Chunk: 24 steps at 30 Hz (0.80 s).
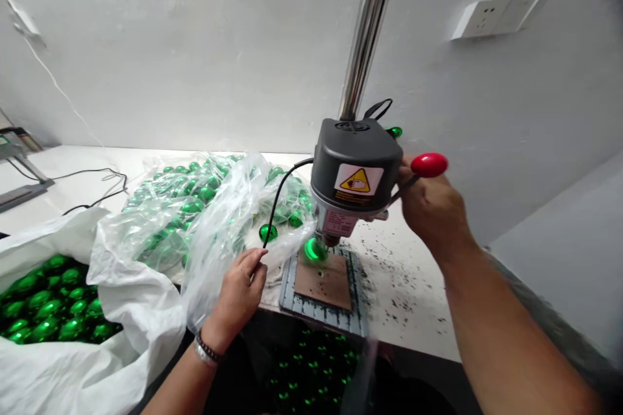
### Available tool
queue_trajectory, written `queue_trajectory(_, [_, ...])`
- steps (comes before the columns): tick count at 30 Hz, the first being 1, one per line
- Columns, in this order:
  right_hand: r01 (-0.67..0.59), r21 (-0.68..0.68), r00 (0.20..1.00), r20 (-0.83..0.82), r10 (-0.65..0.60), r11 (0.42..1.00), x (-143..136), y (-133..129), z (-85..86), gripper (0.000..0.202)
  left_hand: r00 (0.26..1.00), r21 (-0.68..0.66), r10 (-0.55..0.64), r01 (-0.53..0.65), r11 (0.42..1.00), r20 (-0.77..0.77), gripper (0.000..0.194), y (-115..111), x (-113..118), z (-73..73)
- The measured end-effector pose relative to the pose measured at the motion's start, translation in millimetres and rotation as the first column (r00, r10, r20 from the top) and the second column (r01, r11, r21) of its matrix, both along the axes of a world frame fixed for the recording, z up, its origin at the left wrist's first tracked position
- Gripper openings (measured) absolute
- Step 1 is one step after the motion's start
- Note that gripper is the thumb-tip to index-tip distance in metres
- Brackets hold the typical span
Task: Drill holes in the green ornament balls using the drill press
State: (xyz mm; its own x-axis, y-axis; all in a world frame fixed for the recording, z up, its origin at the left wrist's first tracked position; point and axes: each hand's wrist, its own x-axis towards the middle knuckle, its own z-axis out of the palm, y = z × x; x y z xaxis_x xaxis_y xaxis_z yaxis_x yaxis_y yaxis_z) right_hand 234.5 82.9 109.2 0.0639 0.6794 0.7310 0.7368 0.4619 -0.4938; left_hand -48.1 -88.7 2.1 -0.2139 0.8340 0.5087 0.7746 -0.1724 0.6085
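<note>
My left hand [246, 288] has its thumb and forefinger pinched at the lower end of a black cable [278, 198], which runs up to the drill press [357, 165]. My right hand [433, 207] is at the right side of the drill press head, behind the lever with a red knob [429, 165]; its fingers are mostly hidden, so its grip cannot be made out. A blurred shiny green ball [315, 249] is beside the chuck, above a brown board [324, 282] with a small hole. That board lies on the slotted grey base [287, 298].
Clear plastic bags [219, 207] with several green balls cover the table's left part. A white sack [141, 311] of green balls stands at front left. More green balls [311, 369] lie below the table edge. Dark shavings [394, 285] litter the right side.
</note>
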Motion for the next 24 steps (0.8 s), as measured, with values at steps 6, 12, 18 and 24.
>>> queue_trajectory(6, [0.045,0.024,0.994,-0.099,-0.043,0.999,11.4,-82.9,-65.0,0.043,0.858,0.267,0.443,-0.377,0.887,-0.259,0.057,-7.2,-48.3,23.1])
queue_trajectory(12, [-0.551,-0.019,0.833,-0.072,0.548,0.835,-84.8,-142.5,-60.3,0.017,0.817,-0.316,0.528,-0.577,0.753,-0.234,0.067,41.8,-95.6,53.6])
queue_trajectory(18, [-0.632,-0.41,0.729,-0.602,0.326,0.657,-227.5,-82.4,-33.8,0.094,0.934,-0.358,0.004,0.134,0.924,0.358,0.029,10.8,-65.4,66.7])
queue_trajectory(24, [-0.734,-0.375,0.628,-0.694,0.353,0.566,-260.7,-62.4,-42.1,0.073,0.917,-0.534,-0.332,0.399,0.745,0.222,0.037,-5.7,-128.1,98.8])
